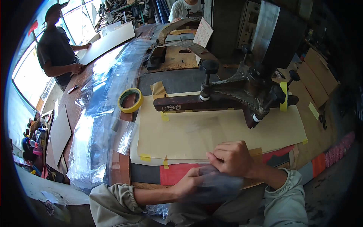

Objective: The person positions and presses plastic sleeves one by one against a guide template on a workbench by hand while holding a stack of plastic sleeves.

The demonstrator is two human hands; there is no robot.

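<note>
At the tabletop's [81, 81] near edge, a seated-height view catches a left hand [187, 184] with its fingers bent in on a clear film [223, 189], blurred in front of the worker's lap. The right hand [232, 159], curled into a loose fist, shows next to it; whether it too grips the film, I cannot tell. Stuff this thin would seem best handled by its edges, with a light, even pull and the folds teased flat, clear of the sticky yellow tabs [145, 157].

Past the hands, a cream sheet [174, 138] lies along the near edge, overlapping a red strip [176, 175]. Over the sheet reaches a metal clamp [234, 89] with a dark, chalk-marked bar [189, 103]. Beside the sheet's far left corner rests a tape roll [138, 104], only brown surface showing through its ring.

Toward the left edge spreads a heap of plastic [96, 125]; if these are bags, no contents can be made out. Off that edge, containers hold a jumble [34, 145] of pink and blue items, too small to name. Farther back, a person [56, 49] steadies a pale board [109, 43]; another [185, 9] is at the far end.
</note>
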